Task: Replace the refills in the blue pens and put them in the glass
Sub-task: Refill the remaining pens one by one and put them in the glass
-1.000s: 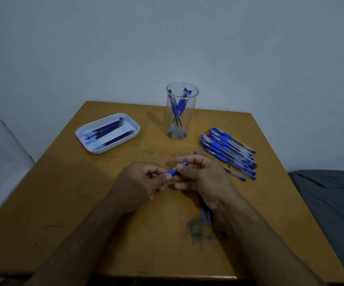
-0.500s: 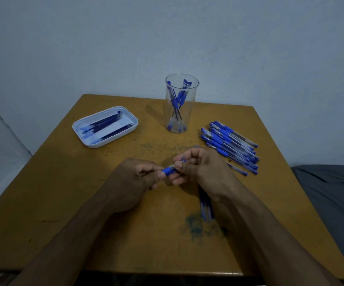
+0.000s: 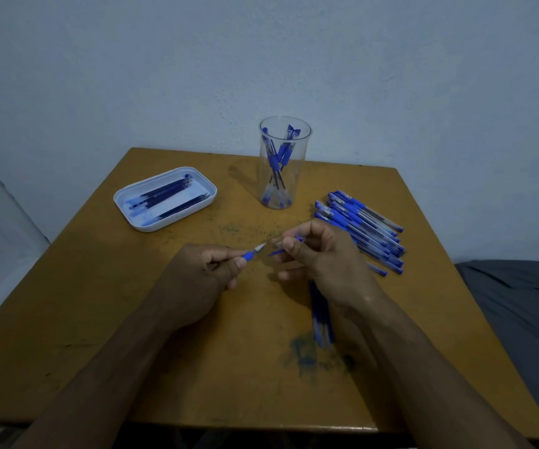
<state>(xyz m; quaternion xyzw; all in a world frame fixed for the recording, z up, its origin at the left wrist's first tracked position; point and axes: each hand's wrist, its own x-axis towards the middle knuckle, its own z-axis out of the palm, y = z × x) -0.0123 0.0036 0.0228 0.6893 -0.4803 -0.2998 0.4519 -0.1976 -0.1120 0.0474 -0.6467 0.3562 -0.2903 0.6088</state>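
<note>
My left hand [image 3: 203, 273] pinches the blue grip section with its metal tip [image 3: 253, 251], pointing up and right. My right hand [image 3: 320, 254] holds the pen barrel with a blue refill end [image 3: 278, 252] poking out towards the tip piece; a small gap separates the two parts. A clear glass [image 3: 282, 163] at the back centre holds several blue pens. A pile of blue pens [image 3: 363, 226] lies right of my right hand. Several loose refills [image 3: 321, 314] lie under my right wrist.
A white tray [image 3: 124, 204] with several dark blue refills sits at the back left of the brown table [image 3: 100, 319]. Blue ink stains mark the table near the front. A grey cloth [image 3: 527, 306] lies off the right edge.
The pen has come apart: my left hand drew the tip section left, away from the barrel held in my right hand. The view shifted slightly.
</note>
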